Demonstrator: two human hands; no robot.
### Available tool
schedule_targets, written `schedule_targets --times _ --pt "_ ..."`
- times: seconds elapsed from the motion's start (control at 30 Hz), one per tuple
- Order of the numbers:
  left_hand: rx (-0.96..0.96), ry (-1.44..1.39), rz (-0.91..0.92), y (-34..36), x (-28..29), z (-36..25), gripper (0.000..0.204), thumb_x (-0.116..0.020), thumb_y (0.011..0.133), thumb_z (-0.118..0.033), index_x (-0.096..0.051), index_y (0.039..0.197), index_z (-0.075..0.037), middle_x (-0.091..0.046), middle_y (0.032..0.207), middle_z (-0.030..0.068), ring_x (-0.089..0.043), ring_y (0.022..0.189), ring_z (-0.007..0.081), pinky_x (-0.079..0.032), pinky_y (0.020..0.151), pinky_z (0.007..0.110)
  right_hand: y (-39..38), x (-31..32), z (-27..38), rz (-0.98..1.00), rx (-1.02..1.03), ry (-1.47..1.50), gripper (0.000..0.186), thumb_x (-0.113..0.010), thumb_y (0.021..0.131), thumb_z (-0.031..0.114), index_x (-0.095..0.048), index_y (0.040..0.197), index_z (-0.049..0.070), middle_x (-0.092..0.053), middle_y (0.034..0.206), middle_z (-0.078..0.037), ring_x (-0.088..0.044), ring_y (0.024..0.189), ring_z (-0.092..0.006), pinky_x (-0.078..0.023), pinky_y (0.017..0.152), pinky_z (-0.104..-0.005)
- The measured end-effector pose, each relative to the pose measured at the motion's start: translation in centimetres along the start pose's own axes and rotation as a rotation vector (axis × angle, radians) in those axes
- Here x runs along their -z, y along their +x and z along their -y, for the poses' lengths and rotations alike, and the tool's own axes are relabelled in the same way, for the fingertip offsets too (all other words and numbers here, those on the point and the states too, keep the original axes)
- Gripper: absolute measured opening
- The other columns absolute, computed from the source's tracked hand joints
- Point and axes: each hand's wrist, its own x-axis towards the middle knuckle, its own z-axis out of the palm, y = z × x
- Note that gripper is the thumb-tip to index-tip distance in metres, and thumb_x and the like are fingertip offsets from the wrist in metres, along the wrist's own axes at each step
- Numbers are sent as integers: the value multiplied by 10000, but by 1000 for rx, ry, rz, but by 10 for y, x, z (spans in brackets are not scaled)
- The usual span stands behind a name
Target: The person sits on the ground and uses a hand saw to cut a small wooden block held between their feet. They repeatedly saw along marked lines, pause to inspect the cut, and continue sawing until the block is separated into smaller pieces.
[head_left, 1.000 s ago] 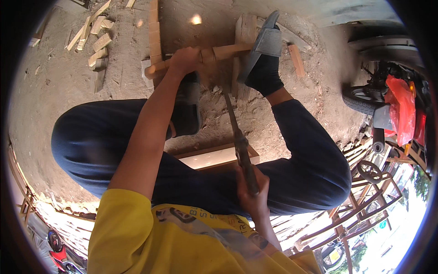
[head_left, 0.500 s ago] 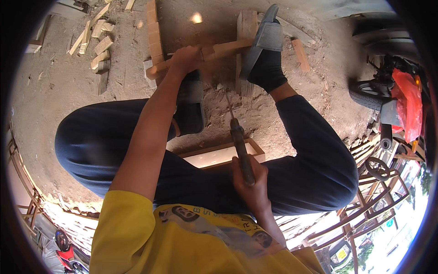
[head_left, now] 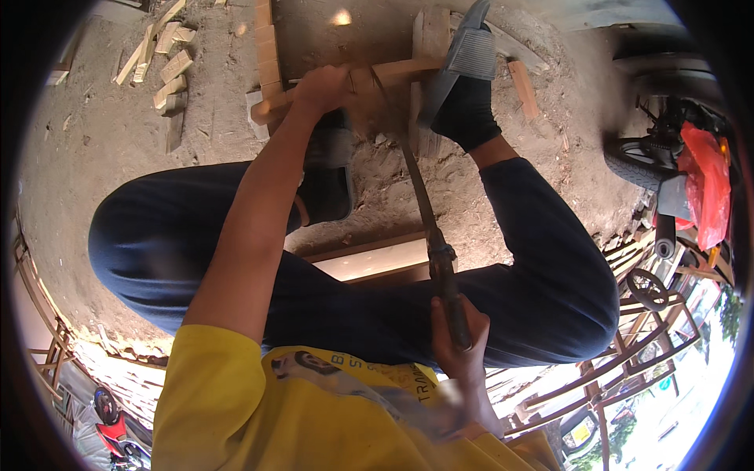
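A length of wood (head_left: 408,71) lies crosswise at the top middle, held down near its left part by my left hand (head_left: 323,88), whose fingers are closed round it. The wood's right end reaches the sandal (head_left: 470,59) on my right foot. My right hand (head_left: 462,334), low in the middle, is wrapped round the dark handle of a long narrow-bladed tool (head_left: 420,192). Its blade runs up to the wood, just right of my left hand, and its tip looks to be touching or over the wood. Blur hides the contact, and I cannot tell whether the blade is toothed.
A row of wooden blocks (head_left: 269,55) and an upright-running timber (head_left: 428,35) flank the work. Loose offcuts (head_left: 174,67) lie at the upper left, a reddish piece (head_left: 522,88) at the right. A wooden frame (head_left: 377,259) lies by my legs. A motorbike with a red bag (head_left: 703,184) stands right.
My right hand has moved slightly right and down, and the tool's blade now shows much longer, reaching the wood. My left hand stays gripping the wood.
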Motion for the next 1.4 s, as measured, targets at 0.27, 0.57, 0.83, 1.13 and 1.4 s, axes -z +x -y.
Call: schedule_targets --times 0.27,0.57,0.83,1.13,1.4 --pt "46 13 22 -7 6 3 582 -723 717 -435 -603 1172 -93 -685 960 184 -654 948 366 -531 824 474 7 -14 -1 -58 -10 58 152 -619 888 16 -559 751 -15 -481 531 -41 -429 491 -35 -324 426 -274" --pt "38 -33 15 4 -12 15 632 -733 713 -372 -527 1260 -132 -678 969 207 -636 955 390 -511 827 470 36 -25 0 -25 24 92 97 -626 879 29 -580 808 -19 -542 535 -99 -572 478 -111 -401 449 -283" --pt "-48 -53 -77 3 -13 12 668 -746 726 -406 -517 1290 -130 -681 972 207 -647 946 384 -519 806 480 81 -48 -8 -39 72 130 71 -615 861 19 -573 842 -35 -567 563 -146 -619 485 -193 -419 451 -324" --pt "-8 -106 -20 -2 3 -2 647 -751 721 -380 -530 1268 -114 -675 990 220 -642 968 381 -508 816 483 79 -40 -6 -42 101 81 102 -626 849 25 -546 816 -28 -566 586 -185 -612 525 -361 -421 449 -366" --pt "-10 5 -36 -3 -7 20 622 -743 707 -425 -567 1211 -106 -673 978 225 -642 959 388 -512 814 477 27 -16 -8 -34 3 143 94 -622 846 20 -556 790 -18 -562 578 -165 -589 485 -295 -422 471 -349"
